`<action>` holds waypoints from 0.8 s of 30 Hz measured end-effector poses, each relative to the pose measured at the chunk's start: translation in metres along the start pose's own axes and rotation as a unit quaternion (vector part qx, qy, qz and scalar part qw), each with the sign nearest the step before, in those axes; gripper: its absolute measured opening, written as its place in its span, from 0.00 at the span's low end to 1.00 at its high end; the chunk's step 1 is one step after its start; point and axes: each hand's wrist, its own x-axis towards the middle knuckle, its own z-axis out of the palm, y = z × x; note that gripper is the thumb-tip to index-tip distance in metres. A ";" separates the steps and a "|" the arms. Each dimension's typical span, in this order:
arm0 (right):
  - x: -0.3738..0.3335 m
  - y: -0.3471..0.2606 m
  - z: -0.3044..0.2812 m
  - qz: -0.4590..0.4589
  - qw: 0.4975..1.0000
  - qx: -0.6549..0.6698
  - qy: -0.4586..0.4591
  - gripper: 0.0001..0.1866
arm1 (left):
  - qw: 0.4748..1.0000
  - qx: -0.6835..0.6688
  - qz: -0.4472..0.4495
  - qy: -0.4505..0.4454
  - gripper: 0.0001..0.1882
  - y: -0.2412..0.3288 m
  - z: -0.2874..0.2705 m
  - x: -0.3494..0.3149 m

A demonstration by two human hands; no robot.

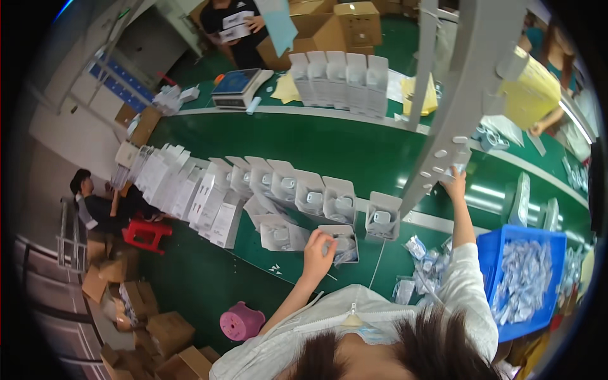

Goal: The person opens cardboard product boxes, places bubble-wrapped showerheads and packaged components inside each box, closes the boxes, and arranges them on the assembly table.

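Near the centre of the frame, the person's left hand rests with curled fingers on the rim of an open white cardboard box that lies on the green conveyor belt; the fingers pinch the box edge, though whether anything small is held between them cannot be told. Right of centre, the right hand reaches up to a grey perforated metal post, its fingers closed around a small pale item at the post's side. A row of open white boxes with white inserts stretches across the belt just above the left hand. At the lower right, a blue plastic crate of small clear packets stands beside the right forearm. A pink plastic stool sits at the bottom centre.
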 end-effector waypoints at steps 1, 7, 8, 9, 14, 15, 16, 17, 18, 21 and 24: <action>0.000 -0.011 0.000 -0.014 1.000 0.005 -0.006 0.33 | 1.000 0.002 0.004 0.001 0.06 0.001 -0.001 0.000; -0.050 -0.014 -0.032 0.016 0.997 0.080 0.013 0.30 | 0.999 0.008 0.016 -0.051 0.07 -0.002 -0.006 0.001; -0.068 -0.009 -0.037 0.008 0.998 0.069 -0.002 0.30 | 0.998 0.000 0.012 -0.054 0.07 0.000 -0.008 0.001; -0.089 0.001 -0.047 0.006 0.998 0.054 -0.012 0.29 | 0.998 -0.013 0.013 -0.063 0.07 0.004 -0.009 0.003; -0.212 -0.032 -0.109 0.052 0.997 0.036 -0.032 0.27 | 0.995 0.003 0.038 -0.088 0.09 0.011 -0.028 0.011; -0.232 -0.040 -0.119 0.069 0.996 0.031 -0.050 0.27 | 0.995 -0.003 0.034 -0.093 0.09 0.012 -0.030 0.013; -0.245 -0.046 -0.124 0.085 0.994 0.027 -0.067 0.27 | 0.994 -0.008 0.056 -0.095 0.09 0.012 -0.034 0.017; -0.253 -0.050 -0.127 0.085 0.994 0.020 -0.070 0.27 | 0.992 -0.013 0.076 -0.095 0.09 0.012 -0.041 0.020; -0.262 -0.053 -0.123 0.075 0.994 -0.004 -0.079 0.28 | 0.990 -0.017 0.099 -0.099 0.10 0.012 -0.048 0.024; -0.280 -0.056 -0.110 0.061 0.992 -0.049 -0.098 0.30 | 0.982 -0.014 0.142 -0.121 0.11 0.017 -0.077 0.039; -0.275 -0.058 -0.103 0.067 0.976 -0.095 -0.186 0.33 | 0.977 -0.001 0.181 -0.115 0.13 0.020 -0.106 0.058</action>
